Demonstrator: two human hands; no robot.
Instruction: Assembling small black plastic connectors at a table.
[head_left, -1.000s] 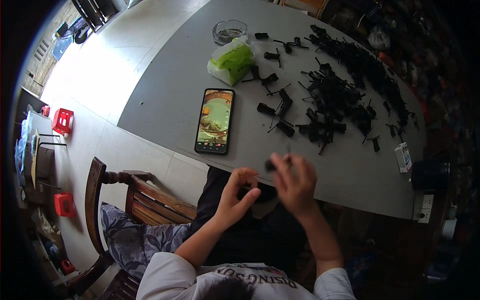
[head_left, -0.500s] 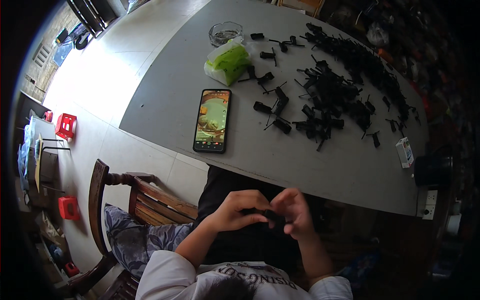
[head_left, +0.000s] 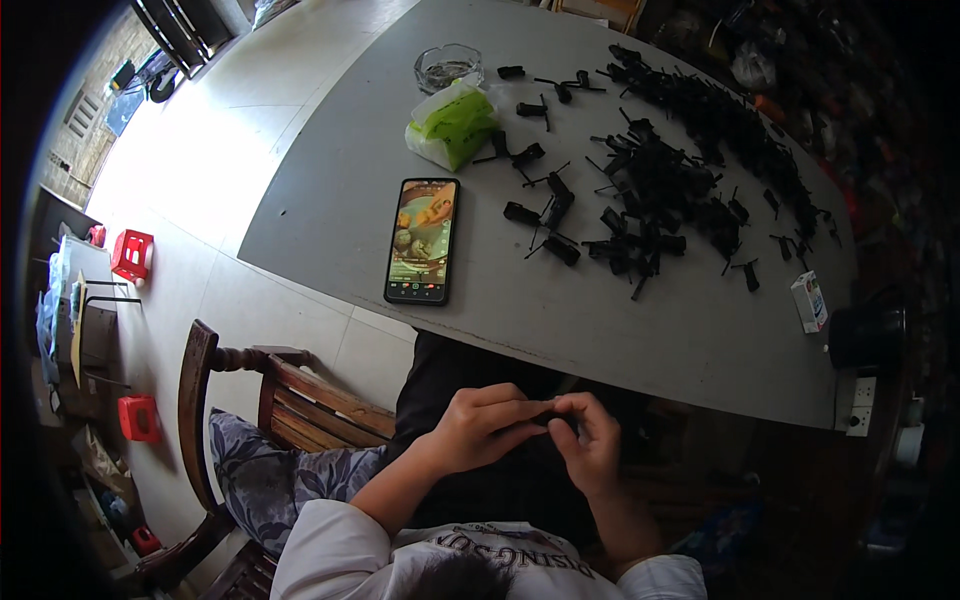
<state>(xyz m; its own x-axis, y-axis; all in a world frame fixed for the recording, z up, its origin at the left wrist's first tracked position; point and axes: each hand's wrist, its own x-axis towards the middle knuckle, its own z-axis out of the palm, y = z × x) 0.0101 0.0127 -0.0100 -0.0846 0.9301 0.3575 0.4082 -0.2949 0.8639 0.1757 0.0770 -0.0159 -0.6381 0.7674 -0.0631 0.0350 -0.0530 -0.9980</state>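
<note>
Over my lap, just short of the table's near edge, my left hand (head_left: 488,428) and my right hand (head_left: 590,440) meet at the fingertips. Both pinch a small black piece (head_left: 545,419), mostly covered by the fingers and dark against my trousers; its exact kind does not show. Across the table's right half lies a large pile of black plastic parts (head_left: 655,170) with thin stems. Several loose ones, such as a black part (head_left: 560,250), lie left of the pile.
On the grey table (head_left: 330,200) are a lit phone (head_left: 422,240), a green and white plastic bag (head_left: 452,128), a glass ashtray (head_left: 448,68) and a small white box (head_left: 809,302). A wooden chair (head_left: 325,390) with a patterned cushion (head_left: 265,475) stands left. Red stools (head_left: 138,418) sit on the floor.
My right hand's fingers, blurred and spread around the black piece before, have closed to a pinch at the left fingertips. The picture on the phone screen has changed.
</note>
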